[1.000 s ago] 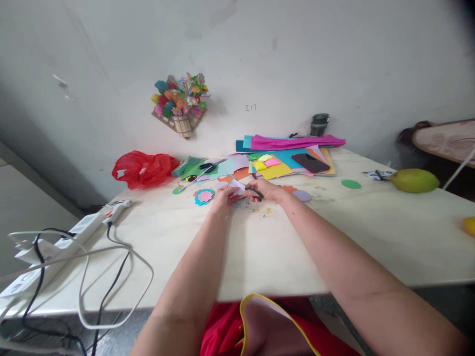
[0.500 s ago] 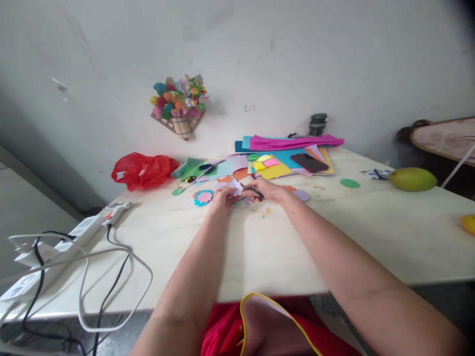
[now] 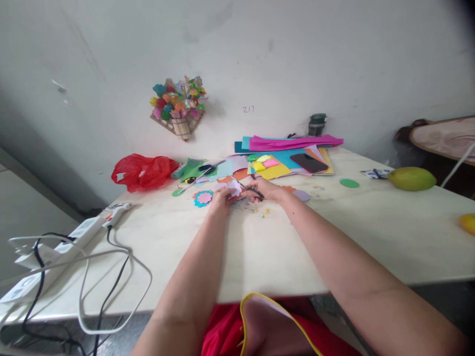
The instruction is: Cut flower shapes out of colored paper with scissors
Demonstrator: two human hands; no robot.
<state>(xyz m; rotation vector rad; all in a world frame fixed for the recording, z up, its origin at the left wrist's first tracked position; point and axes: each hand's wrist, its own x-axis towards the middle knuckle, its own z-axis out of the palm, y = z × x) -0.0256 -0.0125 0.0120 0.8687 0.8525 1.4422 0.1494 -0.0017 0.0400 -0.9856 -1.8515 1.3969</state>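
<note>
Between the fingers of my left hand is a small lilac paper piece. My right hand grips a pair of scissors with dark handles, its blades pointing left toward the lilac paper. Whether the blades touch the paper is too small to tell. Tiny paper scraps lie on the table below my hands. Left of my left hand rests a layered paper flower in blue, orange and pink. A lilac paper disc lies right of my right wrist.
Coloured paper sheets, a phone and pink folded material lie at the back. A red plastic bag sits at left, near a second pair of scissors. A power strip with cables is front left; a green-yellow fruit is right.
Both hands stay in nearly the same place, with the lilac paper and scissors still held. Only a very slight shift of the view shows.
</note>
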